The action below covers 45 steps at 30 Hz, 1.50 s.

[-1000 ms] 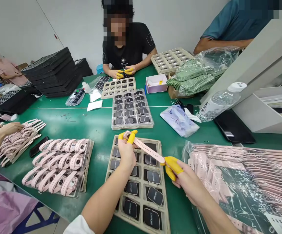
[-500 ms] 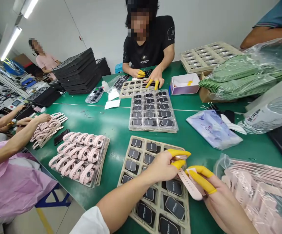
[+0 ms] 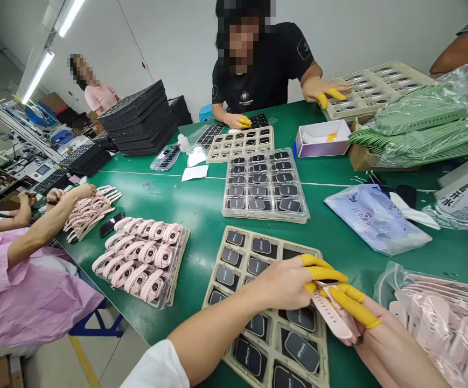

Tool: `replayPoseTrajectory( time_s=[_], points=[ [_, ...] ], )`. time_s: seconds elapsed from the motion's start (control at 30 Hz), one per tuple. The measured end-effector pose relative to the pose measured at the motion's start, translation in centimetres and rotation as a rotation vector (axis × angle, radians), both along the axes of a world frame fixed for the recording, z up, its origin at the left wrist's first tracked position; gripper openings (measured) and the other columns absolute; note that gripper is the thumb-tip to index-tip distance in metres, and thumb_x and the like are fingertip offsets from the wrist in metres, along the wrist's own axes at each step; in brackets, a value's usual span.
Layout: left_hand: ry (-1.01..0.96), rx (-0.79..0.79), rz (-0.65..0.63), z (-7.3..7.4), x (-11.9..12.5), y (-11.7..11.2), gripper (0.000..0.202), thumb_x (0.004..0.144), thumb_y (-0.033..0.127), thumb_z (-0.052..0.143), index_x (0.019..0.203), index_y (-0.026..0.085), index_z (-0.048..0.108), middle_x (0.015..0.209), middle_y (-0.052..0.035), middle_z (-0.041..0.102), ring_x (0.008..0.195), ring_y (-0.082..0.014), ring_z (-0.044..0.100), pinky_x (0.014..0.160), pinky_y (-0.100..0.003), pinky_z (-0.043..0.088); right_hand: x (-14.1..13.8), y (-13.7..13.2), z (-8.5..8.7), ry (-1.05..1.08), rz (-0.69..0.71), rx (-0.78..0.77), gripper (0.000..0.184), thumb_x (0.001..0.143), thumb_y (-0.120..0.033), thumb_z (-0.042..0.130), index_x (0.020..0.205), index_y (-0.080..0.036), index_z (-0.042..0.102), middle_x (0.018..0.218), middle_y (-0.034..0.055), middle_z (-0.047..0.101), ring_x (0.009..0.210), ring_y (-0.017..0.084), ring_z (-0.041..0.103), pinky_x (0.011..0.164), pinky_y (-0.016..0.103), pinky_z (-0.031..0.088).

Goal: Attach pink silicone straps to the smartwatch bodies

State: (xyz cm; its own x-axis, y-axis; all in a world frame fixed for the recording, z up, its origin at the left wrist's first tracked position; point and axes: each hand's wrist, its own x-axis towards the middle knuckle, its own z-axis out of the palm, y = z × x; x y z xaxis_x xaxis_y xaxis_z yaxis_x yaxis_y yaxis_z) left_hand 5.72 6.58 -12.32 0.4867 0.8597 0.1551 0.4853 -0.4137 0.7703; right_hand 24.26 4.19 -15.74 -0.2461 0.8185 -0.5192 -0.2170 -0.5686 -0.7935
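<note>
My left hand (image 3: 286, 283), with yellow finger covers, is closed on the case of a smartwatch. The watch's pink perforated strap (image 3: 333, 319) hangs below, slanting toward the lower right. My right hand (image 3: 373, 320), also in yellow finger covers, is pinched on the strap close to the case. Fingers hide most of the case and the point where strap and case meet. Under my left forearm lies a beige tray (image 3: 272, 320) of dark square watch faces in compartments, partly covered by the arm.
A clear-lidded tray stack (image 3: 264, 186) stands beyond. To the left sits a tray of pink-strapped watches (image 3: 139, 256); to the right, a bag of pink straps (image 3: 439, 323) and a lilac packet (image 3: 375, 218). A co-worker (image 3: 258, 70) sits opposite, another person's arm (image 3: 43, 229) at left.
My hands have come closer together around the watch, the right one now nearer its case. The co-worker opposite has moved one hand from the middle trays to the back-right tray. My view has shifted left.
</note>
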Motion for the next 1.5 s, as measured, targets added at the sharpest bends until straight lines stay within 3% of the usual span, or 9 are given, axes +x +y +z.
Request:
replayPoseTrajectory(
  time_s=[0.23,0.4,0.57,0.77,0.9,1.13,1.33,1.5],
  points=[
    [-0.028,-0.004,0.054,0.1,0.3,-0.2,0.058,0.087,0.006,0.046,0.141,0.016,0.065,0.135,-0.0124,0.068,0.135,-0.0242,0.060,0.118,-0.034,0.048,-0.8,-0.1,0.9,0.053,-0.102,-0.006,0.048,0.062,-0.061,0.091,0.093,-0.028,0.076,0.065,0.0000,0.051,0.054,0.016,0.042,0.046,0.030,0.040],
    [-0.009,-0.004,0.056,0.0,0.4,-0.4,0.057,0.091,0.013,0.046,0.146,0.016,0.061,0.133,-0.0169,0.063,0.126,-0.0291,0.064,0.110,-0.041,0.054,-0.6,-0.1,1.4,0.168,-0.069,0.004,0.040,0.074,-0.058,0.087,0.081,-0.023,0.071,0.063,-0.0012,0.046,0.052,0.011,0.034,0.043,0.026,0.038],
    [-0.063,-0.029,-0.017,0.7,0.2,-0.5,0.053,0.103,0.028,0.043,0.153,0.017,0.053,0.130,-0.0158,0.061,0.129,-0.0278,0.060,0.115,-0.040,0.049,-1.1,-0.1,2.7,0.192,-0.130,0.015,0.047,0.064,-0.057,0.094,0.073,-0.020,0.065,0.060,-0.0037,0.041,0.050,0.008,0.031,0.043,0.023,0.035],
    [0.170,-0.033,-0.023,1.1,0.5,-0.4,0.051,0.098,0.027,0.049,0.145,0.009,0.056,0.122,-0.0174,0.059,0.124,-0.0278,0.061,0.109,-0.040,0.054,-1.2,-0.3,2.9,0.164,-0.144,-0.036,0.058,0.052,-0.058,0.099,0.069,-0.019,0.060,0.058,-0.0059,0.040,0.050,0.006,0.029,0.043,0.020,0.033],
    [0.277,-0.021,-0.031,1.1,0.5,-0.2,0.050,0.096,0.029,0.048,0.142,0.009,0.057,0.120,-0.0171,0.061,0.120,-0.0290,0.062,0.107,-0.044,0.057,-1.0,-0.1,2.7,0.144,-0.103,-0.065,0.060,0.050,-0.059,0.100,0.071,-0.019,0.061,0.059,-0.0062,0.040,0.050,0.005,0.029,0.044,0.020,0.031],
    [0.096,-0.011,-0.015,1.1,0.1,-0.4,0.045,0.106,0.031,0.035,0.140,0.013,0.059,0.127,-0.0167,0.064,0.122,-0.0255,0.062,0.111,-0.041,0.052,-1.7,0.1,3.1,0.213,-0.130,-0.017,0.048,0.060,-0.055,0.094,0.077,-0.021,0.065,0.057,-0.0063,0.043,0.048,0.006,0.025,0.044,0.023,0.020],
    [0.044,0.049,-0.035,-0.9,-0.9,0.7,0.044,0.108,0.034,0.039,0.144,0.018,0.058,0.138,-0.0170,0.061,0.130,-0.0286,0.061,0.115,-0.048,0.050,-2.0,1.3,3.0,0.139,-0.097,0.052,0.054,0.063,-0.062,0.088,0.080,-0.019,0.060,0.058,-0.0067,0.051,0.045,0.006,0.036,0.040,0.021,0.024],
    [-0.048,-0.024,-0.019,-1.9,-1.3,0.9,0.045,0.107,0.041,0.043,0.145,0.024,0.061,0.141,-0.0143,0.063,0.134,-0.0287,0.060,0.118,-0.048,0.047,-1.8,1.5,3.0,0.219,-0.066,0.086,0.050,0.072,-0.060,0.084,0.079,-0.020,0.056,0.057,-0.0080,0.052,0.042,0.004,0.033,0.039,0.021,0.024]
  ],
)
